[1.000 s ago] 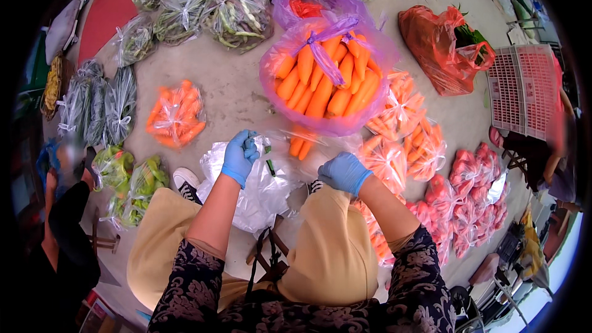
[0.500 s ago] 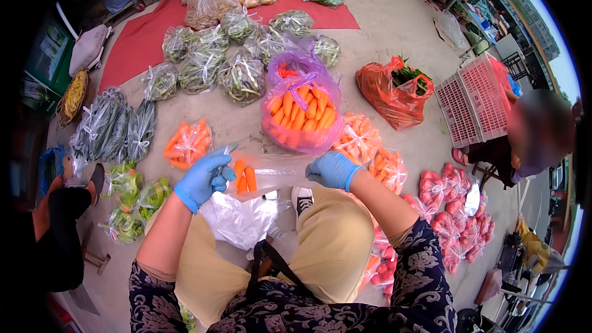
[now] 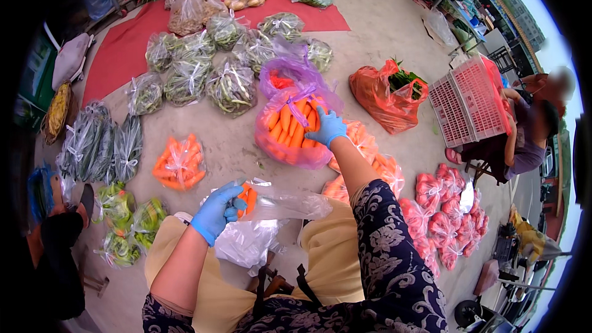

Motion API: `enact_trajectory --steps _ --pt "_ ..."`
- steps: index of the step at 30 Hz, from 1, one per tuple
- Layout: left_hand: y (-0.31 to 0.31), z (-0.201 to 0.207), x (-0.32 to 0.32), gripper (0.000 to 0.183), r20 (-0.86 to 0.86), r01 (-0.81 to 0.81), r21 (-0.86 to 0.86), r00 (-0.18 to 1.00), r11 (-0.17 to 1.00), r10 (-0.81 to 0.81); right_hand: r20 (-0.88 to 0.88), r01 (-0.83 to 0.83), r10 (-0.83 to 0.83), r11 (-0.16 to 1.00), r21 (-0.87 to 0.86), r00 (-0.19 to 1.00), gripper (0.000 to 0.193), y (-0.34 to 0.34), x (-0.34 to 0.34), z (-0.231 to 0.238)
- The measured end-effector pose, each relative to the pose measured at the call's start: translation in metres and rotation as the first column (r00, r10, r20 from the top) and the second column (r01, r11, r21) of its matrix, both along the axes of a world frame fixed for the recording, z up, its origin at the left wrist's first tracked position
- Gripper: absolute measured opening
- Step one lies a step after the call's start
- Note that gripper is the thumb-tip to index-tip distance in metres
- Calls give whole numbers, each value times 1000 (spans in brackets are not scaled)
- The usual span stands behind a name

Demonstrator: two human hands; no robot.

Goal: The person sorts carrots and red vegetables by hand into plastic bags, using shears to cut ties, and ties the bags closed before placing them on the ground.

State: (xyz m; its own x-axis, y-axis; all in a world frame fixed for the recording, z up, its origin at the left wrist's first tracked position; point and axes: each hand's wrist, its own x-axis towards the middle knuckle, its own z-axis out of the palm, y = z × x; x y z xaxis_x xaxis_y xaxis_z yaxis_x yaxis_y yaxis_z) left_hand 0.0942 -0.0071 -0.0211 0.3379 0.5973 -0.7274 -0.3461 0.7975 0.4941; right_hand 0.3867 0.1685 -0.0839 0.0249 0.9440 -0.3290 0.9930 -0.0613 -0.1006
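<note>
My left hand [image 3: 219,211], in a blue glove, is closed round the carrots [image 3: 248,200] in a clear plastic bag [image 3: 290,203]. The bag stretches out sideways to the right above my lap. Farther off, my right hand [image 3: 328,128], also blue-gloved, rests at the right side of the loose carrots [image 3: 287,123]. Its fingers are spread over them, and their tips partly hide among the carrots. These carrots fill an open purple plastic bag [image 3: 277,151]. A pile of blank clear bags [image 3: 245,243] lies between my legs, below my left hand.
A tied bag of carrots [image 3: 179,163] lies left; more are under my right forearm. Bagged green vegetables [image 3: 231,88] stand beyond. Right are an orange-red bag [image 3: 385,102], bagged red produce [image 3: 443,228] and a pink crate [image 3: 468,102] beside seated people. Another person's leg [image 3: 61,253] is at left.
My right hand has let go of the clear bag's edge and moved forward to the carrots in the purple bag. My left hand has come lower with the clear bag.
</note>
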Motion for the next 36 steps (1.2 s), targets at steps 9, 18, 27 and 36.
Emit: enact_trajectory --steps 9,18,27,36 --pt "22 1 3 24 -40 -22 -23 999 999 21 -70 -288 287 958 6 955 92 45 24 -58" --pt "32 -6 20 19 -118 -20 9 993 1000 21 -162 -9 53 966 258 985 55 29 6 -68" --pt "44 -3 32 17 -52 -76 -5 996 997 76 -112 -82 131 928 365 985 46 30 19 -81" --pt "43 -13 27 28 -6 -37 45 999 998 37 -269 -153 285 893 424 920 55 -2 40 -16"
